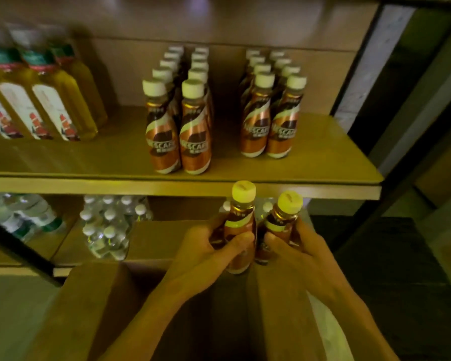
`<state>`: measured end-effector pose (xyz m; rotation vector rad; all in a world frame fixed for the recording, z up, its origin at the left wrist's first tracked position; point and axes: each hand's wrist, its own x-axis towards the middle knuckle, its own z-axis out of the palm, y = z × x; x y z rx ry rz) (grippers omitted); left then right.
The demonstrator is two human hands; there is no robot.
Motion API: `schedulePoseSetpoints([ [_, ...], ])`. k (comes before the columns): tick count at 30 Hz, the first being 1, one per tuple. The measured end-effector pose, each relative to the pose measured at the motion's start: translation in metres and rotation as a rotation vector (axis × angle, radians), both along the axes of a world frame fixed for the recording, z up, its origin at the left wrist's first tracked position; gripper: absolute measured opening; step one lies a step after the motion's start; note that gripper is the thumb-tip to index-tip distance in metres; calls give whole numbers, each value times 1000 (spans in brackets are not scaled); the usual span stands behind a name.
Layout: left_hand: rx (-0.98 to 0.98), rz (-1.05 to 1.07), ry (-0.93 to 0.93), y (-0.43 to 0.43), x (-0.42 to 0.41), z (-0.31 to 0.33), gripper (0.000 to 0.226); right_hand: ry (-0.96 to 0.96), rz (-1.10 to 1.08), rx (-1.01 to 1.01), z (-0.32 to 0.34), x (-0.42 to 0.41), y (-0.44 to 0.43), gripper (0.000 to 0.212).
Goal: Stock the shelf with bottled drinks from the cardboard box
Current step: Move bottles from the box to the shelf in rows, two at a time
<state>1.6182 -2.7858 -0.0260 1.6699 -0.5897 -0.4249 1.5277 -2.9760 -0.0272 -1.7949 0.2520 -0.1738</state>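
My left hand point(208, 246) grips a brown coffee bottle point(241, 212) with a pale cap, held upright just below the shelf's front edge. Right beside it, my right hand point(287, 246) grips a second coffee bottle point(284, 217) of the same kind. Both hang above the open cardboard box point(94, 295), whose flaps spread out under my forearms. On the wooden shelf point(245, 187) above stand two double rows of the same coffee bottles, one in the middle point(179, 126) and one at the right point(270, 115).
Tall bottles of yellow drink point(44, 100) with white labels fill the shelf's left side. Packs of clear water bottles point(110, 225) sit on the lower shelf. A dark metal upright point(18, 251) crosses the lower left. A dark frame and wall stand at right.
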Motion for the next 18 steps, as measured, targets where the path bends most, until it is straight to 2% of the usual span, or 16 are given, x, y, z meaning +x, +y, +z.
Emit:
schedulePoseSetpoints([
  [5,-159,35,-72,-39,7,52,37,-211,-34,-109,65,9,-30,38],
  [8,-203,73,-96,-56,16,76,29,-297,-54,-145,90,23,-43,34],
  [11,-196,143,-131,-68,33,91,27,-325,-87,-143,103,44,-49,41],
  [18,-128,262,-167,-91,71,87,36,-313,-155,-115,95,81,-54,29],
])
